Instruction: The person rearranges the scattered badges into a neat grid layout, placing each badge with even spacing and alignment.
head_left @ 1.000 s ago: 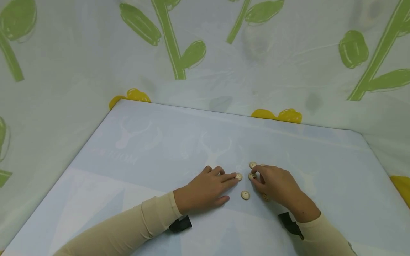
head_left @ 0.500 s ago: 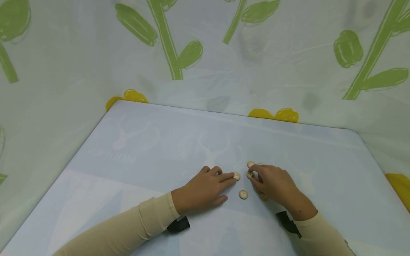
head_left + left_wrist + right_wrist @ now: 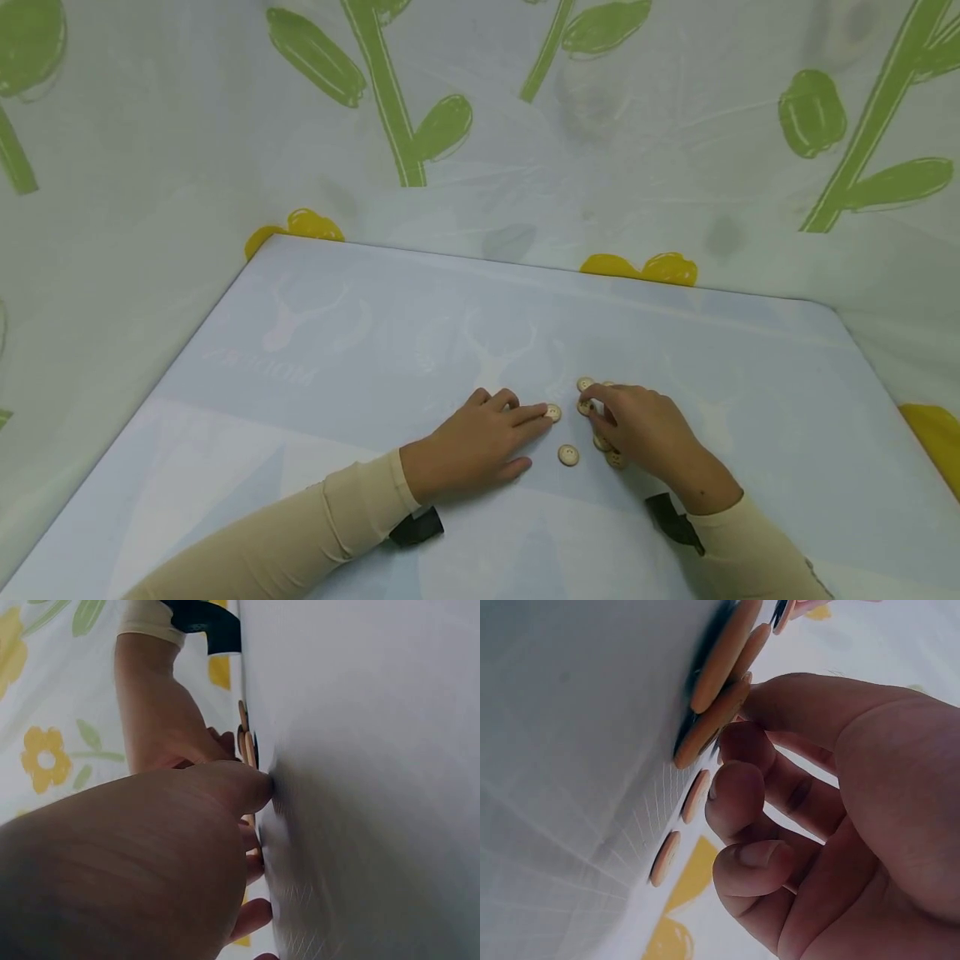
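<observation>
Right grip (image 3: 647, 427) pinches a round button (image 3: 584, 407), its face turned upward.

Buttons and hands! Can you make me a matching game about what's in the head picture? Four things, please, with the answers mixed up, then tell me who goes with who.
Column one:
1. Left hand
2. Right hand
3. Buttons
4. Leaves

Column two:
A. Round and pale
B. Curled, close to several buttons
C. Green
D. Reaching to the leftmost button

Right pairs: 1-D, 2-B, 3-A, 4-C.
</observation>
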A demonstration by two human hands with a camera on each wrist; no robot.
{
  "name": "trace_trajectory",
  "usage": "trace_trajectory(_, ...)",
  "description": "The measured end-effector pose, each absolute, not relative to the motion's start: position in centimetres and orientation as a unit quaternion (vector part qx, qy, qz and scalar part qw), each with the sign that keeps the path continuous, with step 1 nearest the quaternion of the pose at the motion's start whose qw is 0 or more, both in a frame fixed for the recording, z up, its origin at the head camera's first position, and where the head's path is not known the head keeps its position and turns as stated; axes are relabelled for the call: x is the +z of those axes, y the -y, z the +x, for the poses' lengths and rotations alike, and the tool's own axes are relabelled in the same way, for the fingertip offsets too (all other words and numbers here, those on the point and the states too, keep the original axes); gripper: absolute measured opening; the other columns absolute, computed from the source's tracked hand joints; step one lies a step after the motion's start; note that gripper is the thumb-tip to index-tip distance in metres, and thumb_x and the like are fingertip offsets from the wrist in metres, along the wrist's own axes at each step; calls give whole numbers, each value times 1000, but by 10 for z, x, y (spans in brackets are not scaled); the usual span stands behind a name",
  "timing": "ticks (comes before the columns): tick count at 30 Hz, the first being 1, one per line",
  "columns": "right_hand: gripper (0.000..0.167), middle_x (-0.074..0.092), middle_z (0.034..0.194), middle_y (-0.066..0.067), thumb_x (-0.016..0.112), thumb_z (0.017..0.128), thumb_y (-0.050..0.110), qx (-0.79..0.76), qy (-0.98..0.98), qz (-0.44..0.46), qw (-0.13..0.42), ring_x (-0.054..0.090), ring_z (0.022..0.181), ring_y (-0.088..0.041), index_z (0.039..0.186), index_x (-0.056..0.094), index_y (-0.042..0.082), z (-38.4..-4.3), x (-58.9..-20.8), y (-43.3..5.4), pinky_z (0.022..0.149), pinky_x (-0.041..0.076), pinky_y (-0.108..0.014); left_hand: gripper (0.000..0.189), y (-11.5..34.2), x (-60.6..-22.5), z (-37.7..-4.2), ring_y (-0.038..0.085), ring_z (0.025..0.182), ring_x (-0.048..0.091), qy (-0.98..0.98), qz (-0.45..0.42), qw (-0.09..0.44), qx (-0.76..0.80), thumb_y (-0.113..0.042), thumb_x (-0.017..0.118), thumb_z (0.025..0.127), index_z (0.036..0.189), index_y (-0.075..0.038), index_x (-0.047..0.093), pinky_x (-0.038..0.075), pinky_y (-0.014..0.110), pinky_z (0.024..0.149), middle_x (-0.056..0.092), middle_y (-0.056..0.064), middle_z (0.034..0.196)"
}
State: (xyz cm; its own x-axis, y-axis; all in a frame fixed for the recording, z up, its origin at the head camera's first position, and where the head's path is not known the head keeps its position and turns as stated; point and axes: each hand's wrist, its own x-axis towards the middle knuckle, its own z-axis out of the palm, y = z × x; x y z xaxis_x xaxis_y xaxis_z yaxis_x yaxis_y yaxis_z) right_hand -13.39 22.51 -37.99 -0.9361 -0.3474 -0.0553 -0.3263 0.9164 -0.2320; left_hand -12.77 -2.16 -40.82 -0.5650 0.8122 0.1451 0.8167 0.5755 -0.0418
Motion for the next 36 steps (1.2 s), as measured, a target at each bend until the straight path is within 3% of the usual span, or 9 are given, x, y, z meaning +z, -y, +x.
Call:
trace_trajectory(11,28,52,66,8,74,89,15,-114,-980,-158,47,43,57,-7,117,69,14,-127,-373,-227,50,37,-25,56,21,-408,-127,15,117,55,884,-462,71,-17,-46,58,99,149,-22,49,49,36,85,53,-9,150)
trace_trajectory(18,23,52,68,7,75,89,19,-104,-982,-152,31,41,55,-8,112,70,16,-119,-369,-233,49,36,-24,56,20,-409,-127,15,119,54,887,-457,65,-22,-46,57,99,150,-23,48,47,36,85,52,-9,150)
trace_trajectory(36,16,59,74,7,73,89,12,-188,-965,-161,86,50,68,-10,104,72,16,-121,-355,-263,55,44,-23,55,19,-404,-126,15,115,55,888,-455,65,-29,-46,59,98,147,-23,51,45,36,84,55,-7,148)
